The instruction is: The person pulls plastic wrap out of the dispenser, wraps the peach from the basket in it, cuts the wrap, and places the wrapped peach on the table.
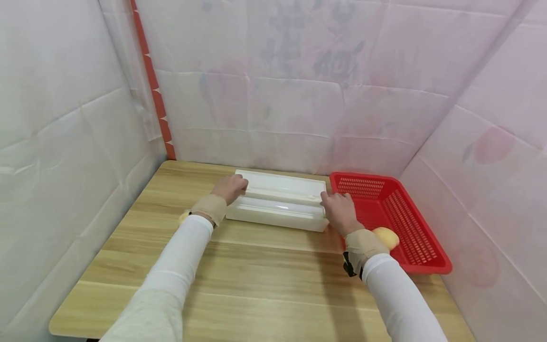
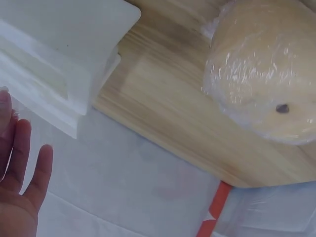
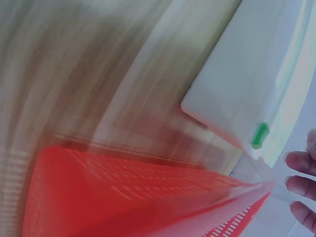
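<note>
A white cling film dispenser box (image 1: 275, 217) lies on the wooden table, its lid (image 1: 284, 180) raised at the back. My left hand (image 1: 231, 187) is over the box's left end, pinching a clear bit of cling film (image 2: 16, 115) between thumb and fingers. At the right end, my right hand (image 1: 340, 212) has its fingers bent towards the thumb beside the box; film there is barely visible. A pale yellow fruit (image 2: 266, 69) wrapped in clear film, with a dark stem spot, sits left of the box, mostly hidden by my left wrist in the head view.
A red perforated basket (image 1: 420, 228) stands right of the box, close to my right forearm. Inside it lies another pale yellow fruit (image 1: 386, 237). Pale printed sheets (image 1: 290, 109) hang behind and on both sides of the table (image 1: 265, 294). A green slider (image 3: 260, 136) marks the box's end.
</note>
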A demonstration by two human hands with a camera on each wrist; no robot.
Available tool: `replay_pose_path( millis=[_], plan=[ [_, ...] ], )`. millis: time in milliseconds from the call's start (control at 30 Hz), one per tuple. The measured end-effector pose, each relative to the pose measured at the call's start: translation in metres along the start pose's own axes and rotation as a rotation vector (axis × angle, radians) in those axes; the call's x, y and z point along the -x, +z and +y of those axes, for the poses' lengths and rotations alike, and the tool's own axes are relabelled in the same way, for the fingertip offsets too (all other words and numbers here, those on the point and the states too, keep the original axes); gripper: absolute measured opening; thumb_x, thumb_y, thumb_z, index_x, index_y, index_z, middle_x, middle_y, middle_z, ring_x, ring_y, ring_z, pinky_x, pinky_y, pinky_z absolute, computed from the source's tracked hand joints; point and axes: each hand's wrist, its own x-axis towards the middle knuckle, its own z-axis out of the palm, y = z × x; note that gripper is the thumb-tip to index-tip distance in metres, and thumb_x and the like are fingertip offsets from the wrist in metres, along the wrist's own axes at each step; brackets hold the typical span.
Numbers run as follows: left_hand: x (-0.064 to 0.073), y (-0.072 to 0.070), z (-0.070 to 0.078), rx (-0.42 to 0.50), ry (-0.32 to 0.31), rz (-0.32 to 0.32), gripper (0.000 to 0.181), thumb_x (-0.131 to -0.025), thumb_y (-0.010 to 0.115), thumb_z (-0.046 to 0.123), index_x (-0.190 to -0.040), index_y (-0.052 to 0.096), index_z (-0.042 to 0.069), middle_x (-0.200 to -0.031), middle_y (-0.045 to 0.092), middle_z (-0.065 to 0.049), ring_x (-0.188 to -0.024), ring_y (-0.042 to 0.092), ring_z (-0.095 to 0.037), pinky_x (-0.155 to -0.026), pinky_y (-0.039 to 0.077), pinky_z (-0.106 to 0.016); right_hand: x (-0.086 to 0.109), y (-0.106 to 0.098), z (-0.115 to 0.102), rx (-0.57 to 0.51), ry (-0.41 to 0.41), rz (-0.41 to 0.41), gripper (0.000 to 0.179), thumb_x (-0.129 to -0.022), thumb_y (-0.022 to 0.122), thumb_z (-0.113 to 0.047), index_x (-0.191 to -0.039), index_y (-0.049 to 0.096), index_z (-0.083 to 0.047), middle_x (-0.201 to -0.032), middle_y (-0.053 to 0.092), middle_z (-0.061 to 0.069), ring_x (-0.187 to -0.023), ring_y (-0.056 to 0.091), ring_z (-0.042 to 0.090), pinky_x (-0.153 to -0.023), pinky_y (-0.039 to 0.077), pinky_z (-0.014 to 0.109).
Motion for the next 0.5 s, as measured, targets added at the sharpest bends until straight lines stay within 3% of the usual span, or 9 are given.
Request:
replay_pose_path(
  millis=[267,500],
  plan=[
    [-0.004,-0.006,0.002,-0.134,0.040,0.137,0.012,-0.086,0.074,0.018,-0.090,0.070,0.007,-0.087,0.069,-0.011,-0.076,0.068,-0.026,-0.060,0.058,-0.035,-0.006,-0.010,0.005,0.016,0.043,-0.069,0.021,-0.090,0.071,-0.014,-0.106,0.060,-0.005,-0.087,0.072,0.016,-0.081,0.068,0.033,-0.073,0.047,0.046],
    [-0.009,-0.015,0.000,-0.203,0.057,0.230,0.018,-0.084,0.075,0.020,-0.091,0.070,0.004,-0.086,0.068,-0.012,-0.075,0.069,-0.028,-0.062,0.059,-0.035,-0.012,-0.023,0.013,0.020,0.036,-0.034,0.018,-0.089,0.071,-0.011,-0.103,0.061,-0.006,-0.089,0.074,0.016,-0.083,0.068,0.035,-0.076,0.048,0.050]
  ],
)
